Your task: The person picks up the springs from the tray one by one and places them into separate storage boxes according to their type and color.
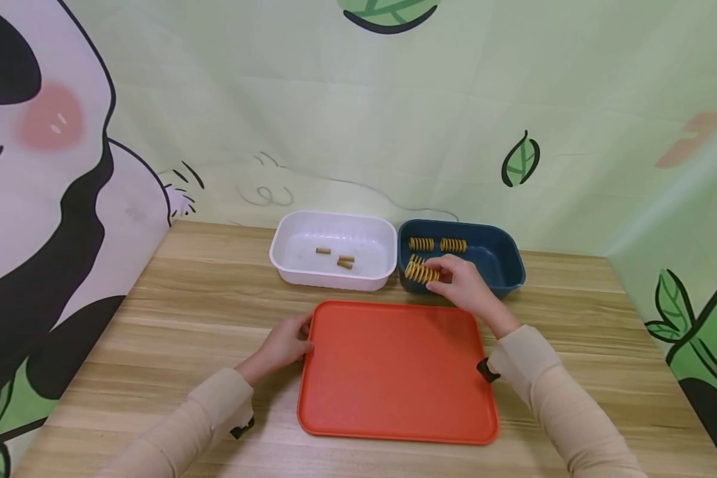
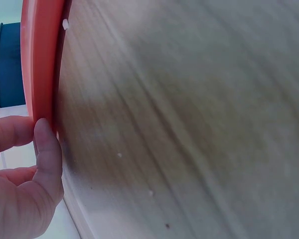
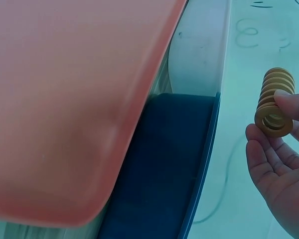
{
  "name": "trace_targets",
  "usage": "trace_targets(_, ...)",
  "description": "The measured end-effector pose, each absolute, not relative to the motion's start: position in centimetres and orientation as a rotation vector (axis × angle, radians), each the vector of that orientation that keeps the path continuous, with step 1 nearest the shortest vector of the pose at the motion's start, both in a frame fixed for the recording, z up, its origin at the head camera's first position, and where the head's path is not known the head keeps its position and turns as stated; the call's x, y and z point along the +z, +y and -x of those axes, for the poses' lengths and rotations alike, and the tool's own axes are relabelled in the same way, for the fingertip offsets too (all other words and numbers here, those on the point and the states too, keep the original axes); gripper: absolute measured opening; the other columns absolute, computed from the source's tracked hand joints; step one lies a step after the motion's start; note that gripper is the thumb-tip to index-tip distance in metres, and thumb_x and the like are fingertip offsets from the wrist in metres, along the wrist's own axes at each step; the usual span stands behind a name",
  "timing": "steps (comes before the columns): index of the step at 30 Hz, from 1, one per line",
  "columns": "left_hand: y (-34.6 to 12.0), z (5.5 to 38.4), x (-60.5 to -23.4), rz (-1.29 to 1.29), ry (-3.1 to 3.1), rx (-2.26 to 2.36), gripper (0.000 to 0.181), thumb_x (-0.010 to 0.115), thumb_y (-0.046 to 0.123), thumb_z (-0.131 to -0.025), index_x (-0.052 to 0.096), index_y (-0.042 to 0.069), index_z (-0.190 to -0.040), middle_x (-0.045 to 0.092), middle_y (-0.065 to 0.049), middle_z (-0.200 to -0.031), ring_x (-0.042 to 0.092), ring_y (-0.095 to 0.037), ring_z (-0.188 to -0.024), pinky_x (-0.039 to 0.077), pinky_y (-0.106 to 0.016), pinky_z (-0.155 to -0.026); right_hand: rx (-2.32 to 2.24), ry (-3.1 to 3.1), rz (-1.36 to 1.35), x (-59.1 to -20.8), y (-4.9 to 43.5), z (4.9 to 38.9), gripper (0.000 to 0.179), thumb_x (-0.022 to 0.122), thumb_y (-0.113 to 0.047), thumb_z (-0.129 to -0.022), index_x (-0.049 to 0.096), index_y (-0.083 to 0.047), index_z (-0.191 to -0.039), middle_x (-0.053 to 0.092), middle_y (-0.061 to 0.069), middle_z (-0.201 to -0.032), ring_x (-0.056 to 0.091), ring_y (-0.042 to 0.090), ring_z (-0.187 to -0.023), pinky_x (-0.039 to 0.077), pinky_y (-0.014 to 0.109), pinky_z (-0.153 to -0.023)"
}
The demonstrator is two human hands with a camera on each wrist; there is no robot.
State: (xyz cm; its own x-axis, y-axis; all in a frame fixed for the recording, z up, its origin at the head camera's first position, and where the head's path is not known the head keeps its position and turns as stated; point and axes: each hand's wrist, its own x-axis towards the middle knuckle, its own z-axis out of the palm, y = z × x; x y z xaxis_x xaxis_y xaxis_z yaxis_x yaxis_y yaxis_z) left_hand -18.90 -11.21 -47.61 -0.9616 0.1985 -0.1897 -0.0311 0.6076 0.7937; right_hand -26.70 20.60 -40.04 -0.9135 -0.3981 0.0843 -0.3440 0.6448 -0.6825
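Observation:
My right hand (image 1: 463, 285) pinches a yellow coil spring (image 1: 421, 272) between thumb and fingers over the front left of the dark blue bin (image 1: 498, 262). In the right wrist view the spring (image 3: 275, 102) shows its round open end. Two more yellow springs (image 1: 453, 245) lie along the bin's back wall, and part of what looks like another shows behind the held one. My left hand (image 1: 283, 342) grips the left rim of a red-orange tray (image 1: 397, 372); the left wrist view shows thumb and finger at the rim (image 2: 42, 74).
Left of the blue bin, almost touching it, stands a white bin (image 1: 299, 269) holding a few short brown cylinders (image 1: 346, 259). Both bins stand on the wooden table (image 1: 215, 292), behind the tray. A printed cloth backdrop (image 1: 334, 133) rises behind the table.

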Motion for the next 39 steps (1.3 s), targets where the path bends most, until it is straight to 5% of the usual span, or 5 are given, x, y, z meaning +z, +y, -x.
trace_targets(39, -11.2, 18.9, -47.5, -0.131, 2.600, 1.256, 0.060, 0.058, -0.009, -0.070, 0.044, 0.001, -0.128, 0.056, -0.010, -0.080, 0.047, -0.012, -0.047, 0.045, -0.024, -0.044, -1.031, 2.822, 0.408, -41.6, 22.8, 30.0, 0.037, 0.061, -0.009, -0.080, 0.055, -0.001, -0.116, 0.056, 0.019, -0.111, 0.051, 0.027, -0.088, 0.046, 0.041, -0.080)
